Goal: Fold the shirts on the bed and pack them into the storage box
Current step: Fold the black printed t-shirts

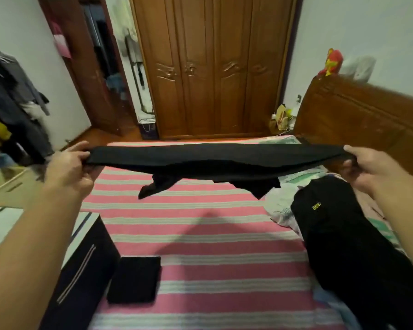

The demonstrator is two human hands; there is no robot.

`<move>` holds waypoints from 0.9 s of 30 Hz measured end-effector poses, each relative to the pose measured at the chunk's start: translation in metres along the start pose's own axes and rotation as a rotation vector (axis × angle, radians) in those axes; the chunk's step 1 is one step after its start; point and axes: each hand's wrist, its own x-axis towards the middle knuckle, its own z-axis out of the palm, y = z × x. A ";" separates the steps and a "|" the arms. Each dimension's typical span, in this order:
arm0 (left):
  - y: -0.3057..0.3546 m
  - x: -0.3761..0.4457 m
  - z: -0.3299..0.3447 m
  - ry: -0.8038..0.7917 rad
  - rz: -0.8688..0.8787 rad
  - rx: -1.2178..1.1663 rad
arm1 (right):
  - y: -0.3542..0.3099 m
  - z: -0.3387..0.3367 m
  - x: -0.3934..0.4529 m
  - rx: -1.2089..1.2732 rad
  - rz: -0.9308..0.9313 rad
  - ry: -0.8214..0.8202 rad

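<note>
— Fabric first, nearest us: a folded black shirt lies flat on the striped bed, just beside the dark storage box at our left.

— And to our right, a heap of dark clothes waits, unfolded, with a small yellow mark showing.

— Further out, we hold the black shirt stretched in the air above the bed. Our left hand pinches one end, fingers curled round the cloth; our right hand grips the other end the same way.

— It sags in the middle, and a sleeve dangles below. We judge it light, soft and limp, with no stiffness to hold a crease by itself.

— So we'd best keep hold at the two outer edges, taut, and lower it flat onto the stripes before folding. If either pinch lets go, it will likely bunch.

— Beyond the bed stands the wooden wardrobe, well apart from all this.
</note>
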 end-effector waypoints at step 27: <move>-0.526 -0.135 -0.363 0.300 -0.682 1.123 | 0.589 -0.286 0.080 -0.784 0.573 0.401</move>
